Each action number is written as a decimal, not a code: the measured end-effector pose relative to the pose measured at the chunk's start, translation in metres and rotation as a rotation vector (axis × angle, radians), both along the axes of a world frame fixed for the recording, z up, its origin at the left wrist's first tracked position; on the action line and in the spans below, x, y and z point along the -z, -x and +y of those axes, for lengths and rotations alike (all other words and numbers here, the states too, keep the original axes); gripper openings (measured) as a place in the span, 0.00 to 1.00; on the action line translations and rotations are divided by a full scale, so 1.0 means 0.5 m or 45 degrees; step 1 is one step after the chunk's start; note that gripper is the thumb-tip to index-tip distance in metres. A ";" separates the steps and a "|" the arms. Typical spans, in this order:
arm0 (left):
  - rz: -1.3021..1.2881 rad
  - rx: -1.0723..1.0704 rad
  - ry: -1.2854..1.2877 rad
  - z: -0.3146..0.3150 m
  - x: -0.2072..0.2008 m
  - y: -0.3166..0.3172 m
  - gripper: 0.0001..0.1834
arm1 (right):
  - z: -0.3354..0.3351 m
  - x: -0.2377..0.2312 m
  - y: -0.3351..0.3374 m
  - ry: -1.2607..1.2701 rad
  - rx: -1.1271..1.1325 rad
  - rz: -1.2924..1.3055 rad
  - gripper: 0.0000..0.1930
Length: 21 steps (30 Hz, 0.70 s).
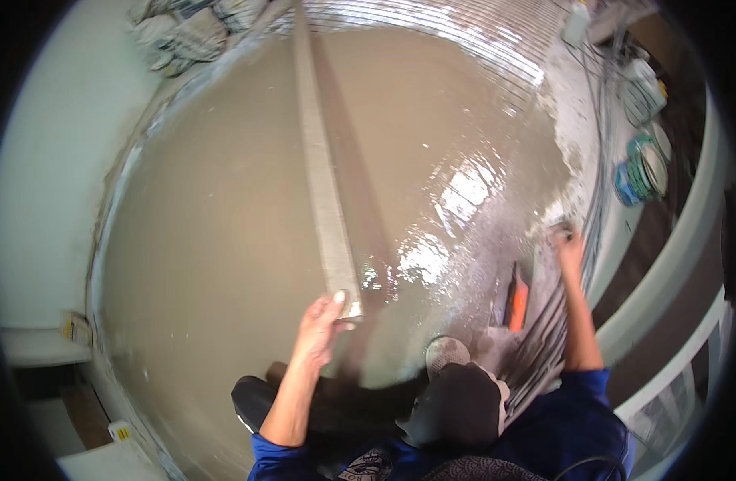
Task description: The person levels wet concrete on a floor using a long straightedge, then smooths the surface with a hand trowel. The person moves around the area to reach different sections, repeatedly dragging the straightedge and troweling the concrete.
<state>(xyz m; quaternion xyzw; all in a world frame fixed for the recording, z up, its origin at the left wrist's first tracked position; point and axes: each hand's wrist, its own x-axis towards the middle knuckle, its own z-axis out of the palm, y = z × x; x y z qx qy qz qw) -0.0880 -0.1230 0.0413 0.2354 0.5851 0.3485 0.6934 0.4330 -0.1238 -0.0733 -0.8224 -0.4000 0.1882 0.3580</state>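
Note:
My left hand (318, 329) is closed on the near end of a long, pale straightedge (318, 160). It runs away from me over a wet, grey-beige layer of screed (223, 200), its far end reaching the top of the view. Out to the right, my right hand (568, 244) is closed at the screed's rough edge. Something small and greyish shows at its fingers, too blurred to name. Between my hands, nearer the right one, lies a trowel (518, 303) with an orange and black handle.
Crumpled bags (187, 36) lie at the far left by a pale wall (55, 176). Cables (598, 160) run along the right side, beside an open tub (647, 172) and a whitish bottle (644, 88). Ridged flooring (480, 32) borders the far edge. My shoe (446, 353) is close below.

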 end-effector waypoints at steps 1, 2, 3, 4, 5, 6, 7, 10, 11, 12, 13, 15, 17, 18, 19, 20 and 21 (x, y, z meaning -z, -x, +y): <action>0.052 0.047 0.040 0.003 0.009 -0.021 0.24 | 0.003 -0.002 0.117 -0.021 -0.250 0.271 0.17; 0.076 0.060 0.062 0.006 0.020 -0.050 0.26 | 0.001 -0.014 0.227 -0.073 -0.456 0.521 0.21; 0.041 0.083 0.056 0.004 0.029 -0.080 0.35 | -0.003 -0.036 0.315 -0.052 -0.696 0.684 0.30; 0.169 0.002 0.169 0.001 0.041 -0.120 0.47 | 0.004 -0.059 0.387 0.149 -0.722 0.882 0.35; 0.085 0.127 0.141 0.005 0.052 -0.144 0.53 | 0.011 -0.084 0.435 0.257 -0.849 1.134 0.40; 0.052 0.246 0.152 0.007 0.062 -0.164 0.52 | 0.016 -0.108 0.468 0.306 -0.780 1.047 0.41; 0.043 0.334 0.138 0.018 0.075 -0.185 0.51 | 0.027 -0.125 0.489 0.318 -0.758 0.981 0.43; 0.078 0.854 -0.185 0.054 0.105 -0.195 0.42 | 0.053 -0.141 0.489 0.360 -0.683 0.956 0.44; 0.173 1.052 -0.251 0.085 0.114 -0.179 0.40 | 0.058 -0.133 0.481 0.322 -0.676 1.081 0.44; 0.304 1.268 -0.280 0.129 0.121 -0.160 0.37 | 0.060 -0.120 0.471 0.315 -0.628 1.188 0.44; 0.289 1.082 -0.253 0.176 0.128 -0.158 0.39 | 0.061 -0.102 0.467 0.234 -0.655 1.145 0.44; 0.620 0.712 -0.423 0.287 0.134 -0.173 0.49 | 0.060 -0.066 0.459 0.211 -0.659 1.090 0.41; 0.948 0.544 -0.495 0.396 0.134 -0.218 0.57 | 0.059 -0.036 0.459 0.226 -0.673 0.990 0.39; 0.949 0.529 -0.467 0.446 0.134 -0.245 0.59 | 0.059 -0.026 0.461 0.232 -0.682 0.924 0.38; 0.991 0.517 -0.413 0.490 0.136 -0.271 0.61 | 0.059 -0.020 0.464 0.239 -0.690 0.859 0.37; 0.927 0.496 -0.366 0.529 0.138 -0.295 0.62 | 0.059 -0.017 0.468 0.214 -0.687 0.807 0.37; 0.888 0.477 -0.300 0.561 0.143 -0.311 0.62 | 0.059 -0.020 0.471 0.194 -0.684 0.760 0.36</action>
